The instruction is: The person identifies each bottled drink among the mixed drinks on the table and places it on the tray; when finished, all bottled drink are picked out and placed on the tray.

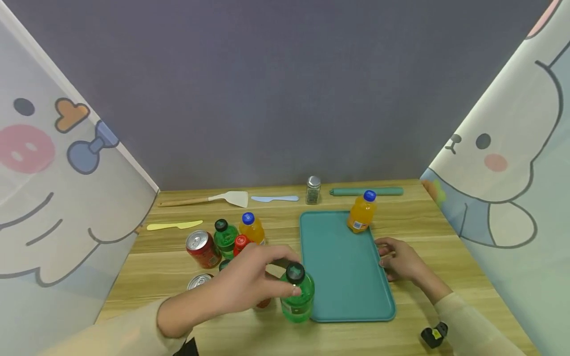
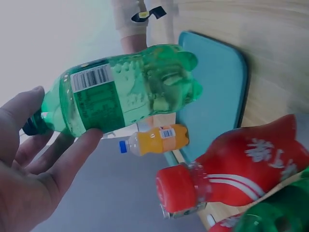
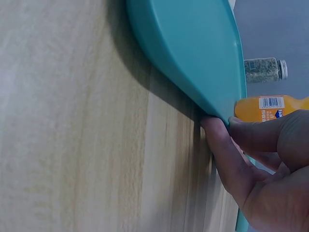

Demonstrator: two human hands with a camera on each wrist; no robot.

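Observation:
My left hand (image 1: pixel 249 282) grips a green soda bottle (image 1: pixel 299 304) round its upper part, under the black cap. In the left wrist view, the bottle (image 2: pixel 125 94) hangs above the table, with thumb and fingers about its neck and shoulder. In the head view it overlaps the near left corner of the teal tray (image 1: pixel 347 277). My right hand (image 1: pixel 401 259) pinches the tray's right rim between thumb and fingers, as the right wrist view shows at the rim (image 3: pixel 193 92). An orange soda bottle (image 1: pixel 361 213) with a blue cap stands upright at the tray's far right corner.
Left of the tray cluster a cola can (image 1: pixel 204 249), a green bottle (image 1: pixel 226 237), an orange bottle (image 1: pixel 252 228) and a red-capped cola bottle (image 2: pixel 246 162). Along the back lie a spatula (image 1: pixel 233 199), a blue knife (image 1: pixel 274 199), a spice jar (image 1: pixel 313 191) and a green stick (image 1: pixel 387 191).

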